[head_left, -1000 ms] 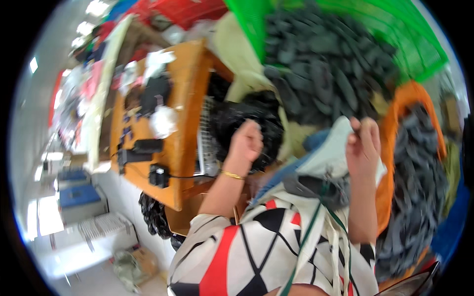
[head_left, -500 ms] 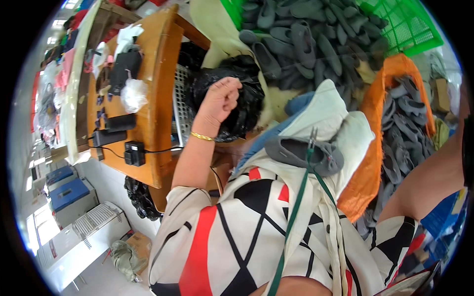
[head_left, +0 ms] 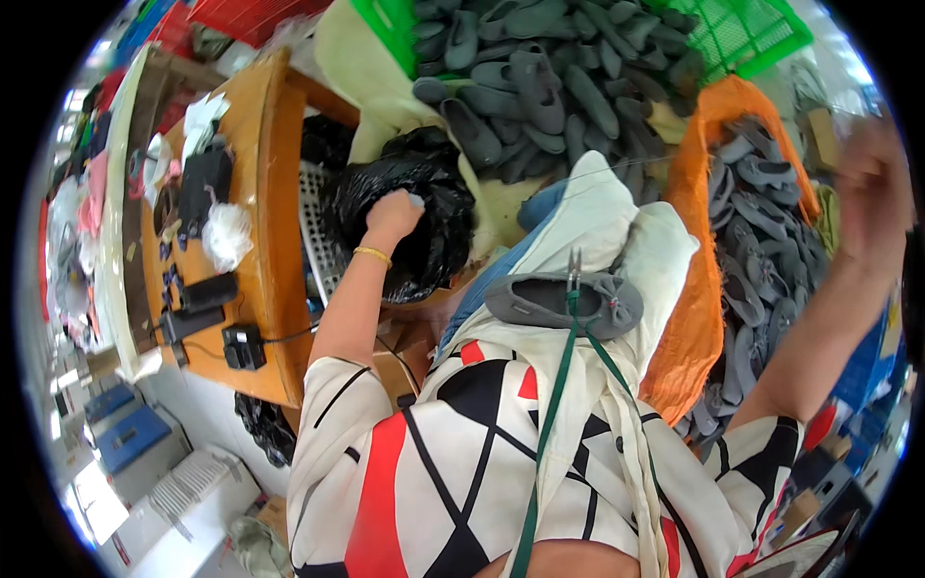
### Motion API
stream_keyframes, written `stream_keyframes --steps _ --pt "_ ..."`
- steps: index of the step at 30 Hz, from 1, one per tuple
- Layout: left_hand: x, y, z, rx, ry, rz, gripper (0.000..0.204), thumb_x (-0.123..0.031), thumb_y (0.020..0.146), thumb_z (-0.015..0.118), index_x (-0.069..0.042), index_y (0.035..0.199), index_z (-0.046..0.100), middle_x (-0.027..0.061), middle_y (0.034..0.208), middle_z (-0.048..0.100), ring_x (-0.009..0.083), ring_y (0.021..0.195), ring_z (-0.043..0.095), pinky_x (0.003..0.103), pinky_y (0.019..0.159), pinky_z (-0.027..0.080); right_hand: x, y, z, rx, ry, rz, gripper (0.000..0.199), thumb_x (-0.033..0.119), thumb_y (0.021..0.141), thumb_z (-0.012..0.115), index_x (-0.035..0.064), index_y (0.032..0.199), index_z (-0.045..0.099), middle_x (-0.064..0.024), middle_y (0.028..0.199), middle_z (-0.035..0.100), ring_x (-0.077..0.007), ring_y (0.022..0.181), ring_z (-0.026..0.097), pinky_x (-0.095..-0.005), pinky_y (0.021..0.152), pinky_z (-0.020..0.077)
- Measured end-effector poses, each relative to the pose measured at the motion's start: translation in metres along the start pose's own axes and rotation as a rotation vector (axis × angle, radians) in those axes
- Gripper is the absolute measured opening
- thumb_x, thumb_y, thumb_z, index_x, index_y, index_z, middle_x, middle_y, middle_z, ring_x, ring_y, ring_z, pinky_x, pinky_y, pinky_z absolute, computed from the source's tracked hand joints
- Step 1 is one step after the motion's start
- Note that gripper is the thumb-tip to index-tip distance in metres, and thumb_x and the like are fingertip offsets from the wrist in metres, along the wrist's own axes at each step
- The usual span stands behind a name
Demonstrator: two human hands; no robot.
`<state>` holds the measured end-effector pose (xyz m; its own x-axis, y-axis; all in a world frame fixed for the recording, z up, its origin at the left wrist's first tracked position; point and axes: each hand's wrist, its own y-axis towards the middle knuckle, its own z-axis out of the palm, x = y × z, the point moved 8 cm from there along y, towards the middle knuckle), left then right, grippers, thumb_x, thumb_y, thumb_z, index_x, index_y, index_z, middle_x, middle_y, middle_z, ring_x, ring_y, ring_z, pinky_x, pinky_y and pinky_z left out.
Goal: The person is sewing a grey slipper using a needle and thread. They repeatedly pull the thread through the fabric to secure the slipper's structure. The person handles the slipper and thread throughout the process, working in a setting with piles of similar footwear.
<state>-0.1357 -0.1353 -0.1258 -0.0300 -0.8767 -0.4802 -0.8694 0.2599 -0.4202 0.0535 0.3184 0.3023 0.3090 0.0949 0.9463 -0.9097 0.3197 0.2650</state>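
Observation:
My left hand (head_left: 393, 218) is closed over the mouth of a black plastic bag (head_left: 448, 183). A small pale bit, too small to name, shows at its fingertips. My right hand (head_left: 875, 178) is raised at the far right, smeared by motion, so its fingers cannot be read. On my lap, over a white cloth (head_left: 588, 222), lies a grey shoe (head_left: 530, 300) with a bow at its toe. Small metal snips (head_left: 574, 272) on a green ribbon (head_left: 551, 424) rest across the shoe. A thin thread runs faintly above the white cloth toward the right.
Grey shoes (head_left: 540, 87) are heaped ahead beside a green plastic crate (head_left: 756, 43). An orange sack (head_left: 696, 289) holds several more at the right. On the left, a wooden table (head_left: 275, 193) bears a black adapter (head_left: 243, 347) and a clear plastic bag (head_left: 227, 236).
My left hand has gone from above the black bag down to its mouth. My right hand, out of view before, has come up at the right. The whole view has shifted a little.

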Motion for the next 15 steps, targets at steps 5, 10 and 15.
stream_keyframes --steps 5,10,15 --pt "-0.190 -0.026 -0.051 -0.026 -0.550 0.541 0.026 -0.021 0.096 0.059 -0.003 0.114 0.066 0.0069 0.094 0.068 0.0135 0.066 0.059 0.027 0.063 0.051 -0.101 -0.043 0.048 0.054 -0.397 0.316 0.011 0.019 0.094 0.066 0.0100 0.100 0.070 -0.0009 0.106 0.069 -0.0004 0.061 0.053 -0.0173 0.052 0.0418" --pt "-0.350 -0.131 -0.033 0.749 -1.072 0.575 0.032 -0.026 0.101 0.054 0.000 0.121 0.058 0.0063 0.099 0.067 0.0040 0.057 0.052 0.020 0.052 0.047 -0.151 -0.051 0.038 0.004 -0.167 0.163 0.009 0.015 0.091 0.070 0.0062 0.094 0.070 -0.0049 0.107 0.067 -0.0009 0.065 0.053 -0.0182 0.058 0.0432" --pt "-0.350 -0.133 0.001 1.025 -1.215 0.357 0.019 -0.022 0.098 0.061 -0.003 0.098 0.064 0.0003 0.082 0.062 0.0007 0.052 0.039 0.017 0.043 0.031 -0.146 -0.075 0.042 0.007 0.367 0.332 0.015 0.020 0.100 0.058 0.0057 0.095 0.060 -0.0100 0.097 0.071 -0.0068 0.063 0.063 -0.0171 0.049 0.0461"
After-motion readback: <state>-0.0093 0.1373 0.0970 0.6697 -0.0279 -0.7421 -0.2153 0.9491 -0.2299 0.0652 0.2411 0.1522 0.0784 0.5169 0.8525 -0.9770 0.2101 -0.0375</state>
